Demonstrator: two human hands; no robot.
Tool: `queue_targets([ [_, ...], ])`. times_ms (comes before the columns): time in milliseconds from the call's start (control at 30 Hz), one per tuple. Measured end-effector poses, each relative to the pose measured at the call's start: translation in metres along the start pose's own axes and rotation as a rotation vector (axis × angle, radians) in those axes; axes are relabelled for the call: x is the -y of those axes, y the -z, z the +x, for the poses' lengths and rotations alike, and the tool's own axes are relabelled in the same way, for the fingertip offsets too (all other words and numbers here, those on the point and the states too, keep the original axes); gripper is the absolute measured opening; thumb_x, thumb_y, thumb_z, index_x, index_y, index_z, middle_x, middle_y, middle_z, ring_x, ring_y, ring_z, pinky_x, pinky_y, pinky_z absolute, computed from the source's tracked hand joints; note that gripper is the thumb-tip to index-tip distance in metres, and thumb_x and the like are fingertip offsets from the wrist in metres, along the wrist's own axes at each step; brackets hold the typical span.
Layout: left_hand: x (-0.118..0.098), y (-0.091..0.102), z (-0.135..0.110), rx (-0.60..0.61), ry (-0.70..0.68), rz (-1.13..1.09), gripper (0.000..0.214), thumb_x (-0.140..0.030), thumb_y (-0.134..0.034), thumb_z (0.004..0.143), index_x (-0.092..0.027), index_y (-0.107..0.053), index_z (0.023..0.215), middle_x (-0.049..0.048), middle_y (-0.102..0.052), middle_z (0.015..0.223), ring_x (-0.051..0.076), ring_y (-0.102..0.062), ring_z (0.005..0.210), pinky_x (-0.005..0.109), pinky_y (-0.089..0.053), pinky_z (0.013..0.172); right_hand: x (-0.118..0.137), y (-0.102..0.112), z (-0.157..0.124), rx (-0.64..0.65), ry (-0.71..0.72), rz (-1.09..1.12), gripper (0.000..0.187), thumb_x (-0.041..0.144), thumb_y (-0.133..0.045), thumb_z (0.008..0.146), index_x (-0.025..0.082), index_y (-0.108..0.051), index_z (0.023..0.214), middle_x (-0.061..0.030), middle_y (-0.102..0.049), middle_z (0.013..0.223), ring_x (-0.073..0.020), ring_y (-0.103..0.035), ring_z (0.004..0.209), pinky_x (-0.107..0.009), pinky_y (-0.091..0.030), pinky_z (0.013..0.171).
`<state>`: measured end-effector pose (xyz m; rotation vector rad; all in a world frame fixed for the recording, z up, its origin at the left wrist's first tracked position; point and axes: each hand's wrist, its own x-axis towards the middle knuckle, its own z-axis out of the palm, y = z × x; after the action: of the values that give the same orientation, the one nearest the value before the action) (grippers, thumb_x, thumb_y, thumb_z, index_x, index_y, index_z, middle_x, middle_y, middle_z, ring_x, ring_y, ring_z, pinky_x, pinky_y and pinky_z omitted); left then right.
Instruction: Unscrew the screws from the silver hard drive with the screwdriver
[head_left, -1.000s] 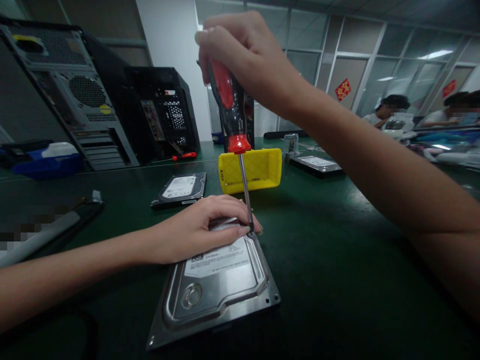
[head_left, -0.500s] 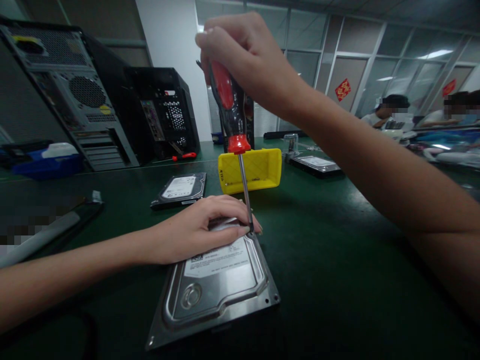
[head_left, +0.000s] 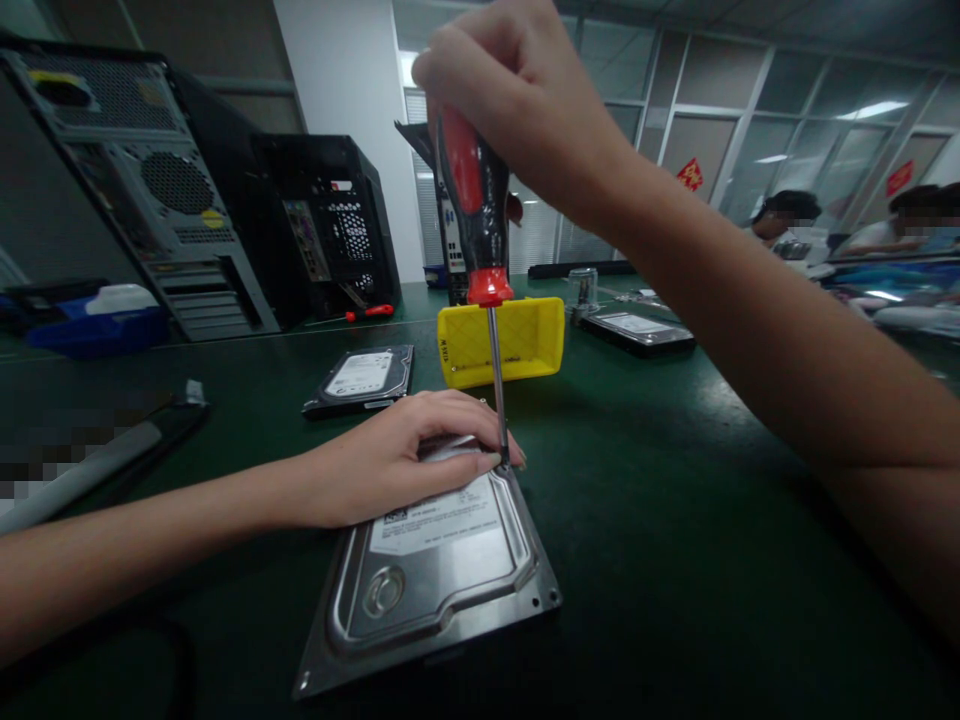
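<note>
A silver hard drive (head_left: 457, 575) with a white label lies flat on the green table in front of me. My left hand (head_left: 420, 450) rests across its far part, fingers curled over toward the far edge and the thumb near the far right corner. High above, my right hand (head_left: 502, 80) is closed round the red and black handle of a screwdriver (head_left: 480, 200). Its metal shaft slants down, nearly upright, with the tip at the drive's far right corner beside my left thumb. The screw under the tip is too small to make out.
Behind the drive stands a yellow plastic bin (head_left: 536, 335) with small screws in it. Further hard drives lie at left (head_left: 361, 376) and right (head_left: 634, 325). Computer cases (head_left: 180, 200) stand at the back left, near a red-handled tool (head_left: 371, 313). Other people sit far right.
My right hand has shifted slightly right and up, bringing the screwdriver handle more upright. The tip stays at the same corner; my left hand and the drive have not visibly moved.
</note>
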<state>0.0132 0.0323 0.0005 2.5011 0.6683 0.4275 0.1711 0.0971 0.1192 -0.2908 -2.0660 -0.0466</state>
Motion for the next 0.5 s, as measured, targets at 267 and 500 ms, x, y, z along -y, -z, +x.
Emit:
queue_targets([
  [267, -0.0014, -0.0002, 0.0006, -0.003, -0.006, 0.011, 0.018, -0.018, -0.049, 0.094, -0.019, -0.065, 0.103, 0.0007, -0.064, 0.109, 0.016, -0.054, 0.11, 0.028, -0.041, 0.098, -0.0007, 0.0011, 0.0006, -0.004, 0.01, 0.013, 0.035, 0.025, -0.038, 0.088, 0.007, -0.04, 0.058, 0.0058, -0.029, 0.052, 0.0032, -0.026, 0.048, -0.018, -0.02, 0.058],
  [500, -0.0018, 0.0006, 0.0009, 0.0, -0.004, 0.01, 0.019, -0.019, -0.049, 0.095, -0.02, -0.065, 0.105, 0.0013, -0.063, 0.11, 0.017, -0.054, 0.111, 0.029, -0.041, 0.098, -0.0013, -0.0022, -0.0019, 0.019, 0.017, 0.095, 0.035, 0.032, -0.033, 0.089, 0.008, -0.039, 0.065, 0.0059, -0.031, 0.054, 0.0044, -0.029, 0.048, -0.012, -0.022, 0.055],
])
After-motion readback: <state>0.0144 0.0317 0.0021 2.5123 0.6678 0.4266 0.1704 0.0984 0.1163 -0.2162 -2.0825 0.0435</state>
